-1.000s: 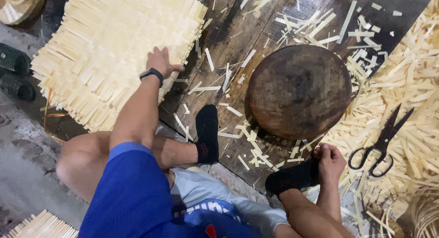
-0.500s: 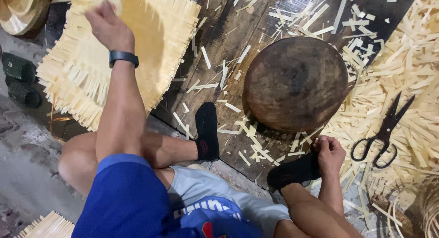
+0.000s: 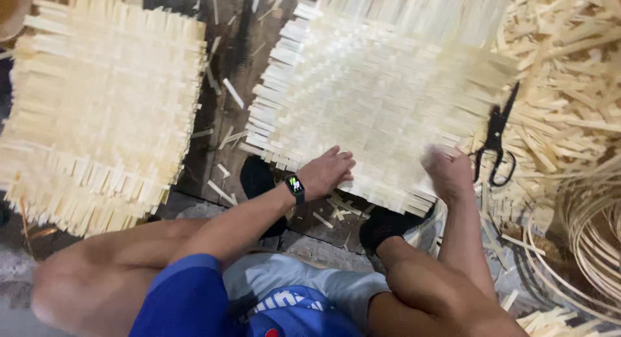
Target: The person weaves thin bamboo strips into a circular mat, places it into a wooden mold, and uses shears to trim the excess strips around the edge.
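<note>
On the dark wooden floor (image 3: 236, 59), my left hand (image 3: 328, 172) and right hand (image 3: 447, 174) pressed flat, gripping nothing, on a pale woven square mat (image 3: 381, 91) with frayed strip ends.

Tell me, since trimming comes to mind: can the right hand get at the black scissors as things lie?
Probably yes. The right hand rests on the woven mat's near edge, and the black scissors lie uncovered just beside it on loose strips, nothing between.

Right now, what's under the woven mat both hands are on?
Under the woven mat only its edges show dark wooden boards with loose strips. The left hand and right hand press its near edge; whatever lies beneath its middle is covered.
</note>
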